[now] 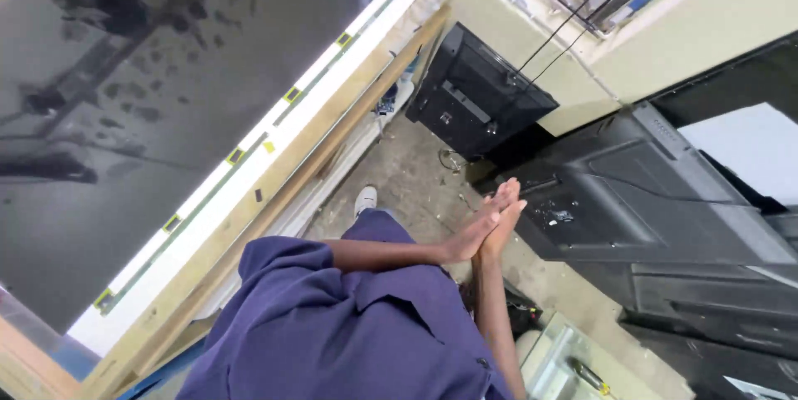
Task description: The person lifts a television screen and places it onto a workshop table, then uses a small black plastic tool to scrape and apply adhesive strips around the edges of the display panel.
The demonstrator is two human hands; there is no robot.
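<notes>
Above the concrete floor [420, 175], between the long table [241, 225] and the stacked black housings, meet palm to palm: left hand [475, 232] and right hand [501, 219], flat against each other, fingers [507, 194] stretched out and pointing away from the body, clamped on nothing. Cross at the wrists, both bare forearms coming out of a purple short-sleeved shirt [349, 325] that fills the bottom middle of the view. Hang just short of a black television back cover [615, 200], which lies tilted to the right of the fingertips, close but not clearly touching. Leans farther off against the pale wall, a second black back cover [478, 92], with thin black cables [573, 22] running up from it toward the window bars. Lies along the table on the left a large dark display panel [125, 101], smudged with prints, its long edge bordered by a white strip [274, 117] with small yellow-green tabs. Runs beneath that strip the table's bare wooden edge, slanting from the top middle down to the bottom left corner. Shows below the arms one white shoe [365, 198] on the floor. Sits at the bottom right a screwdriver with a yellow and black handle [588, 376] on a pale sheet.
</notes>
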